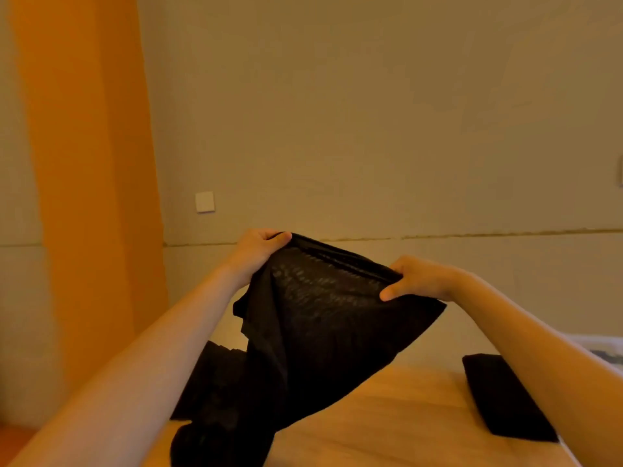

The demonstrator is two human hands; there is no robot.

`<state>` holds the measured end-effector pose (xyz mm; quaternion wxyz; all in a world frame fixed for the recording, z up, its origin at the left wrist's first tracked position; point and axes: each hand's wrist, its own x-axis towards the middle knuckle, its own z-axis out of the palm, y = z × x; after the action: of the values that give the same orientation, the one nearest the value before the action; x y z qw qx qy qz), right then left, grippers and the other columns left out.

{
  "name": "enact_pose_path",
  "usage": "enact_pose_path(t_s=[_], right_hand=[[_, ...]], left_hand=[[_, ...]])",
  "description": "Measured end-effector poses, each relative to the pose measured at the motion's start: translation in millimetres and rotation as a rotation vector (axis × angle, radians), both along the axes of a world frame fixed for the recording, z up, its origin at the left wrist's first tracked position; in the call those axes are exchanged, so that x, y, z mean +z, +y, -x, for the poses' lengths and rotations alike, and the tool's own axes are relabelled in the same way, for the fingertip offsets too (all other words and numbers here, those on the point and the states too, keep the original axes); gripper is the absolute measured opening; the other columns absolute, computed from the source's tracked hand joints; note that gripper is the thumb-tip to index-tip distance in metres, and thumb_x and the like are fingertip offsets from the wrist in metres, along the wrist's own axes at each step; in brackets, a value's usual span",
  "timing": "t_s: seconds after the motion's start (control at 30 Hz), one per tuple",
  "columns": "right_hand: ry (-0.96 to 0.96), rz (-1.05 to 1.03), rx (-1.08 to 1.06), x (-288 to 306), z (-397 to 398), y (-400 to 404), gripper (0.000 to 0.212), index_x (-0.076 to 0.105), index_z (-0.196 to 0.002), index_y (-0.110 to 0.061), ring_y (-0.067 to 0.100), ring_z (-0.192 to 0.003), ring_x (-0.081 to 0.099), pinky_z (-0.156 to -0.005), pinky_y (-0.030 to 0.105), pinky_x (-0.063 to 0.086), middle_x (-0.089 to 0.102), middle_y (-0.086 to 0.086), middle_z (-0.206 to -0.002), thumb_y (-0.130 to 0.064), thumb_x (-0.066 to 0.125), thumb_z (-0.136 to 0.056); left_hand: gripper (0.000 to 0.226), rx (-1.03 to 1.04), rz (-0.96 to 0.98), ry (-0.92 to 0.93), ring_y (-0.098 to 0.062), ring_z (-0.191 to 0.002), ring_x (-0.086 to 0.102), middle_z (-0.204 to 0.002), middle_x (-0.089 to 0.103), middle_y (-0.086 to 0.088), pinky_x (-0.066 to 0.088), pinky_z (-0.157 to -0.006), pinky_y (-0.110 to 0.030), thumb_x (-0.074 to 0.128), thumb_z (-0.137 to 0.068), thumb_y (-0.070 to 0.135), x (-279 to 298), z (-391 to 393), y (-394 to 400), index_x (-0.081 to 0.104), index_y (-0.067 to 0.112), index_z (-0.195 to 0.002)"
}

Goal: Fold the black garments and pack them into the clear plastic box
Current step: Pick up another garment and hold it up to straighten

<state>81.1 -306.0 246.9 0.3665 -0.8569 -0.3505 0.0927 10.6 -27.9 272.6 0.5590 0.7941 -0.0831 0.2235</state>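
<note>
Black garment point(320, 318): thin, semi-sheer knit, held up in the air by its top edge, stretched between 2 hands, lower part hanging down in folds to the near left. Behind it, more black fabric point(209, 382) lies crumpled at left on the bed. Folded black garment point(502, 396), a flat rectangle, lies at right on the bed.

Folded black garment point(505, 396) occupies the bed's point(387, 416) right.
</note>
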Motion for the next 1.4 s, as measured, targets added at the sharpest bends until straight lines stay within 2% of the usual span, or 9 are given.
enact_pose_path(t_s=[0.23,0.5,0.7,0.87,1.03,1.1,1.2,1.3,1.4], right_hand=[[0.048,-0.407,-0.098,29.0,-7.7,-42.3,0.022,0.067,-0.091,-0.008,0.011,-0.073,0.068,-0.061,0.02,0.052,0.071,0.0,-0.079,-0.017,0.048,-0.095],[-0.048,-0.735,-0.239,69.3,-1.1,-60.0,0.021,0.065,-0.083,-0.011,0.009,-0.057,0.066,-0.05,0.02,0.052,0.069,-0.002,-0.065,-0.02,0.05,-0.095],[-0.114,-0.772,-0.393,78.6,-3.9,-84.2,0.016,0.061,-0.082,-0.013,0.015,-0.075,0.056,-0.063,0.026,0.045,0.059,0.004,-0.08,-0.016,0.051,-0.094],[-0.066,-0.684,-0.459,59.1,-6.0,-95.6,0.013,0.063,-0.085,-0.012,0.02,-0.08,0.059,-0.078,0.035,0.048,0.063,0.008,-0.087,-0.019,0.055,-0.092],[0.011,-0.661,-0.473,43.7,-6.6,-103.0,0.024,0.065,-0.088,-0.006,0.025,-0.08,0.062,-0.068,0.033,0.05,0.065,0.012,-0.087,-0.025,0.052,-0.094],[0.019,-0.638,-0.479,39.3,-9.3,-107.4,0.025,0.064,-0.089,-0.005,0.026,-0.083,0.062,-0.07,0.033,0.05,0.065,0.013,-0.089,-0.026,0.051,-0.094],[0.014,-0.618,-0.511,34.2,-14.7,-118.5,0.025,0.064,-0.088,-0.005,0.026,-0.085,0.061,-0.07,0.033,0.049,0.064,0.013,-0.09,-0.026,0.051,-0.094],[-0.007,-0.575,-0.528,27.9,-19.1,-127.0,0.026,0.063,-0.087,-0.005,0.024,-0.085,0.059,-0.07,0.032,0.047,0.062,0.013,-0.091,-0.025,0.05,-0.094],[-0.016,-0.587,-0.529,23.1,-21.5,-129.3,0.026,0.061,-0.086,-0.005,0.022,-0.084,0.057,-0.069,0.031,0.046,0.061,0.011,-0.089,-0.024,0.047,-0.096]], left_hand=[[0.037,0.065,-0.019,-0.068,-0.024,-0.079,0.06,-0.085,0.06,-0.013,0.044,-0.068,-0.031,0.057,-0.089,0.034,28.5,-2.5,5.0,0.064,-0.001,-0.099],[0.024,0.068,0.033,-0.117,-0.015,-0.063,0.06,-0.067,0.061,-0.004,0.045,-0.061,-0.028,0.062,-0.087,0.029,40.5,-5.2,-7.7,0.064,0.012,-0.07],[0.02,0.037,-0.457,0.037,-0.013,-0.07,0.057,-0.072,0.059,-0.002,0.042,-0.066,-0.024,0.065,-0.086,0.026,59.3,4.6,-3.6,0.064,0.011,-0.074],[0.025,-0.021,-0.242,0.134,-0.012,-0.076,0.06,-0.074,0.066,0.004,0.043,-0.067,-0.021,0.048,-0.096,0.029,25.0,-2.0,2.5,0.066,0.015,-0.085],[0.032,-0.098,0.108,0.183,-0.019,-0.075,0.062,-0.082,0.062,-0.007,0.047,-0.067,-0.029,0.044,-0.096,0.035,-1.4,6.8,-6.4,0.061,0.01,-0.085],[0.018,-0.201,0.001,0.229,-0.016,-0.074,0.067,-0.083,0.066,-0.006,0.052,-0.064,-0.026,0.057,-0.09,0.029,-6.2,12.2,-11.6,0.063,0.013,-0.091],[0.048,-0.299,-0.293,0.305,-0.019,-0.094,0.067,-0.104,0.068,-0.002,0.055,-0.074,-0.029,0.078,-0.069,0.03,-12.2,14.1,-13.0,0.062,0.016,-0.112],[0.031,-0.199,-0.43,0.204,-0.019,-0.095,0.066,-0.108,0.065,-0.007,0.054,-0.08,-0.029,0.068,-0.085,0.022,-18.5,12.9,-13.9,0.063,0.009,-0.113],[0.018,-0.201,-0.391,0.174,-0.012,-0.085,0.065,-0.09,0.067,0.0,0.05,-0.075,-0.022,0.053,-0.094,0.022,-22.6,10.3,-7.9,0.067,0.011,-0.097]])
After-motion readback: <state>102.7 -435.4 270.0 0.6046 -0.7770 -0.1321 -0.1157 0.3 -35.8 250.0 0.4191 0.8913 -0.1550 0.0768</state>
